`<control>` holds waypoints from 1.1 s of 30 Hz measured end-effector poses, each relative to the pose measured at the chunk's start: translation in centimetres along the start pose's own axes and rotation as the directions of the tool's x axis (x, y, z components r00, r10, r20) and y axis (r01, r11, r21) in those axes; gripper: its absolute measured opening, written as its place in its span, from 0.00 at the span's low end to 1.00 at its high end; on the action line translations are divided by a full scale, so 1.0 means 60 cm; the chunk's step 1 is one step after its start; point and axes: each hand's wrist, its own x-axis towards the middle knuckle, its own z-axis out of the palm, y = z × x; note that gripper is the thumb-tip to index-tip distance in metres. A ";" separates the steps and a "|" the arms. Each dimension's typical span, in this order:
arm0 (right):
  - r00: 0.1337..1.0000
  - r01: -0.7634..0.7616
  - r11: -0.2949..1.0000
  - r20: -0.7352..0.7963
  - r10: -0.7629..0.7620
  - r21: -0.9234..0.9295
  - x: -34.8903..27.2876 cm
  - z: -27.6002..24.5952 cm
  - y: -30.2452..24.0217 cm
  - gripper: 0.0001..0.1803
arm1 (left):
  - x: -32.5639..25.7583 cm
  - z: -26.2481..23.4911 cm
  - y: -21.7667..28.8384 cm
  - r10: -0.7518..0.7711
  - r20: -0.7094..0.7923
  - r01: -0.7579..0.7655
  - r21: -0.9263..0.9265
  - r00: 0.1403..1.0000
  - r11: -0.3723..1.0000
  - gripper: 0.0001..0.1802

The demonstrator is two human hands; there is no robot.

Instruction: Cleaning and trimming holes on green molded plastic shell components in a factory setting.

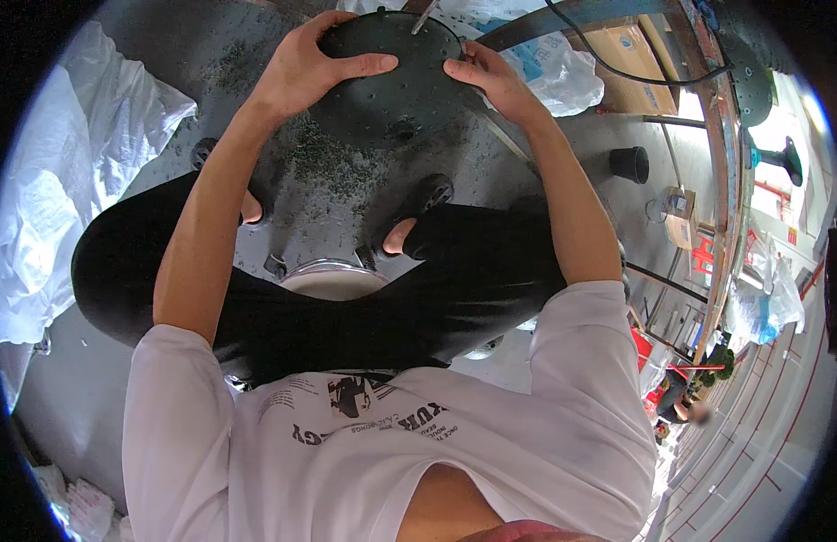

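Observation:
Between my two hands is a dark green, rounded dome (387, 104) dotted with small holes or studs, near the top of the view. My left hand (314, 65) grips its left side, the thumb lying across the surface and the other fingers partly hidden behind the rim. On the right edge, my right hand (492, 79) presses with its thumb while its fingers curl round the back. A thin metal rod (425, 16) meets the dome near its upper rim; how the two connect is not clear. Small dark green bits (332, 163) are scattered over the floor below.
White plastic sheeting (84, 135) spreads along the left. To the right are a clear plastic bag (567, 81), a cardboard box (626, 68), a black cable (617, 79), a metal frame (727, 172) and a black bucket (629, 164). Another person (678, 402) sits far right.

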 end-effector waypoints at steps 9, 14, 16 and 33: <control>0.997 -0.062 0.998 0.053 0.064 -0.029 0.007 0.002 0.030 0.55 | -0.001 -0.003 0.002 -0.014 0.012 0.014 0.020 1.000 1.000 0.55; 0.995 -0.064 0.998 0.077 0.066 -0.022 0.009 -0.001 0.023 0.62 | -0.001 -0.005 0.001 -0.007 0.014 0.007 0.008 1.000 1.000 0.57; 0.989 -0.080 0.996 0.129 0.075 0.039 0.007 0.002 0.005 0.61 | -0.004 -0.007 0.000 -0.005 -0.004 0.005 0.035 1.000 0.999 0.57; 0.999 -0.038 0.999 0.030 0.038 -0.015 0.009 -0.001 0.032 0.48 | 0.002 -0.007 0.006 -0.009 0.000 0.009 0.024 1.000 1.000 0.55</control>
